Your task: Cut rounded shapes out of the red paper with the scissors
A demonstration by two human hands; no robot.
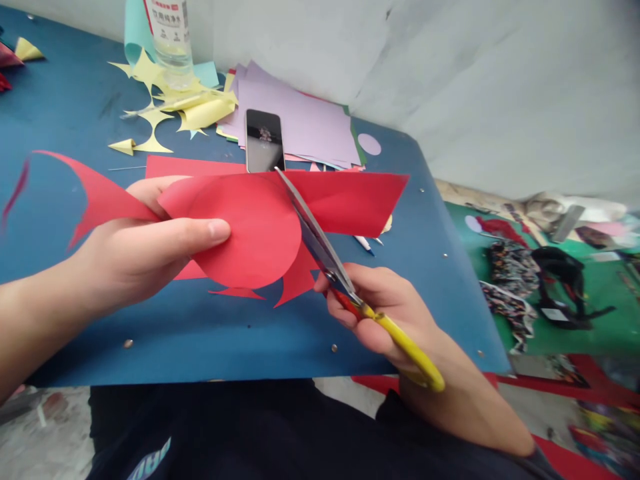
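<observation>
My left hand (145, 243) pinches a sheet of red paper (255, 233), its thumb lying flat on top. The front part of the sheet has a rounded, cut edge, and a strip of it stretches off to the right. Scissors (327, 257) with yellow and red handles are in my right hand (385, 313), fingers wrapped about the grips. Their blades meet the paper along the right side of the curve, the tip reaching the top edge. Curved red offcuts (107, 200) stick out left of my left hand, and others hang or lie below the sheet.
Behind the paper, a phone (265, 140) rests against a stack of purple paper (300, 107). Yellow scraps (155, 120) surround a water bottle (173, 40) at back left. A pen (364, 245) lies under the strip. Right of the blue table (425, 287) stands a cluttered green surface (590, 340).
</observation>
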